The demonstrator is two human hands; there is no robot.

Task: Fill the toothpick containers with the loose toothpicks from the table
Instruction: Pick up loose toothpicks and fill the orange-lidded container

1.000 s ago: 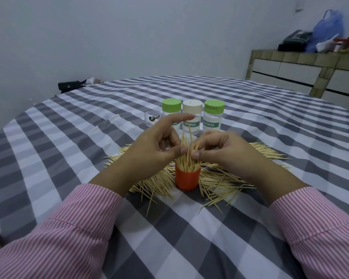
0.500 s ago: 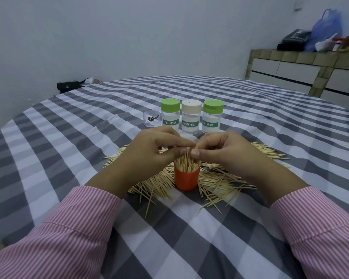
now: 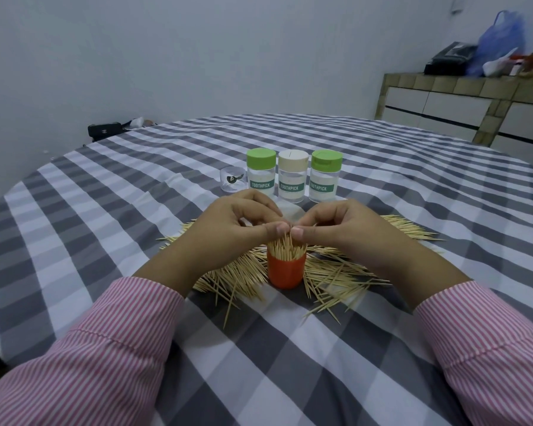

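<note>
Since a second ago our left hand (image 3: pixel 228 232) has dropped its raised forefinger, and both thumbs now meet over the orange toothpick container (image 3: pixel 286 270). Left hand and right hand (image 3: pixel 339 232) each have fingers curled, thumb tips together, pinching the tops of the toothpicks standing in that container; how many each holds we cannot tell. Step in hand, as we judge it: settling a bundle upright into the orange container, which looks close to full. Loose toothpicks (image 3: pixel 336 275) lie heaped on the checked tablecloth (image 3: pixel 105 241) around its base, touching it. Behind stand three capped containers labelled TOOTHPICK (image 3: pixel 292 179) and a small clear cup (image 3: pixel 233 179). Next move calls for releasing gently, then gathering another bundle.
</note>
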